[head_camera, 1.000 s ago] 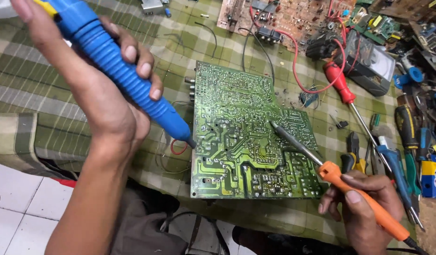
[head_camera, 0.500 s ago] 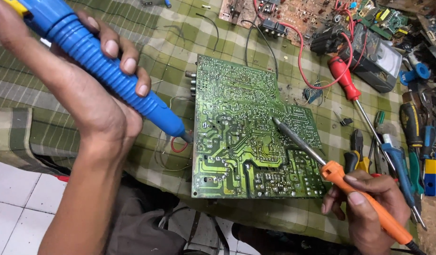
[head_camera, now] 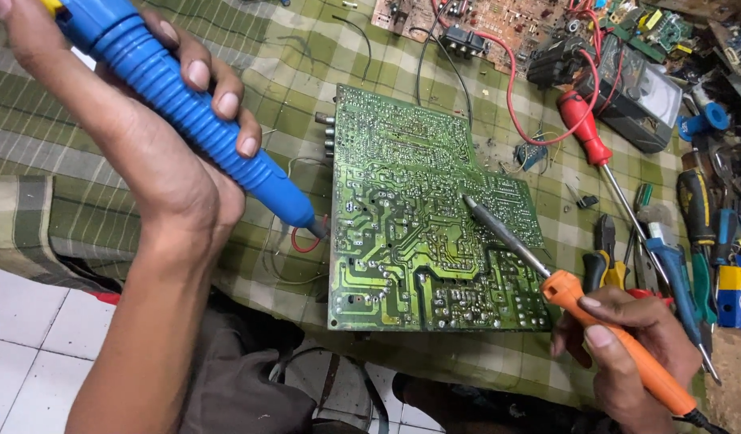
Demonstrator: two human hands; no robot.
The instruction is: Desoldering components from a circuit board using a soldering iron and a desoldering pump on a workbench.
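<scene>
blue-yellow box (head_camera: pixel 736 293) | right edge; multimeter screen (head_camera: pixel 655 95) | grey, upper right

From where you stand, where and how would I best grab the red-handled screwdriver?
Grip the red-handled screwdriver by its thick red handle, coming from above. It lies flat on the checked cloth, handle toward the multimeter, thin shaft pointing down toward the pliers. Wires crowd the handle's far end.

A: Light? Even, soft, fairly bright, no hard shadows; faint shade under left hand (head_camera: pixel 157 153).
B: Glare? Slight sheen on board (head_camera: pixel 422 217). Centre sharp, edges bend a bit, wide lens; no motion blur.
</scene>
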